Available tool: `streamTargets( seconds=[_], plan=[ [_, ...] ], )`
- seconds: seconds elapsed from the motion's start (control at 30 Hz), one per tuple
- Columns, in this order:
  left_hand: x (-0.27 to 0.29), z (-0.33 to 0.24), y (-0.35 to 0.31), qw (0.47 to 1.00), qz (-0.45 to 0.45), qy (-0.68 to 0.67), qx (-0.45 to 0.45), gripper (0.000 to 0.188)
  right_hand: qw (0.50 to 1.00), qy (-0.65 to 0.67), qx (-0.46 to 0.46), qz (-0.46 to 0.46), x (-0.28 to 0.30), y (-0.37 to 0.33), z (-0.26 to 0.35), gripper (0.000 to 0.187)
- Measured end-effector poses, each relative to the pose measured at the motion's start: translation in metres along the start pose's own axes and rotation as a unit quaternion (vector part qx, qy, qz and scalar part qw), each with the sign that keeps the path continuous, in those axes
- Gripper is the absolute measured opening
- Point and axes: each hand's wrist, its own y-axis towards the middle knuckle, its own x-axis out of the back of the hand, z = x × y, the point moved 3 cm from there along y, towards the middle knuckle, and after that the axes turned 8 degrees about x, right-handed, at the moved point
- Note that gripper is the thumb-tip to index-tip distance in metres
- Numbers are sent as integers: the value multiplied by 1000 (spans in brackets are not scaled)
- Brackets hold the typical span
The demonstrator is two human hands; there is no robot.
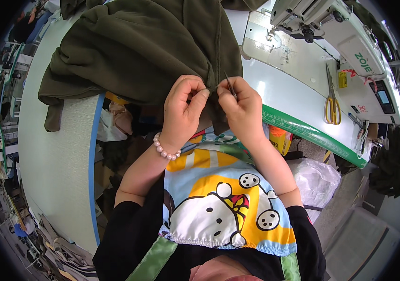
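A dark olive garment (134, 47) of thick cloth lies heaped over the table, and a seamed part of it hangs down between my hands. My left hand (183, 105), with a beaded bracelet at its wrist, is closed in a pinch at the seam. Close beside it, my right hand (243, 110) is also closed, its thumb and forefinger meeting at the cloth. A thin dark pointed tool (228, 82) sticks up out of the right fingers; its lower part is hidden, so its exact kind is unclear. The fingertips of both hands nearly meet.
At the right stands a sewing machine (321, 28), its needle area beyond the garment. Yellow-handled scissors (332, 105) lie beside it. A green measuring strip (312, 133) runs along the table's near edge. A blue-edged white table (59, 159) extends left. A plastic bag (314, 180) sits below right.
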Motion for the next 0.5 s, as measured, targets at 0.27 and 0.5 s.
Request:
streamTargets(
  seconds=[0.27, 0.5],
  plan=[
    [0, -19, 5, 989, -15, 104, -107, 10, 973, 197, -112, 36, 5, 0, 1, 10],
    [0, -10, 5, 996, -35, 66, -50, 9, 991, 120, -51, 19, 5, -1, 0, 11]
  ],
)
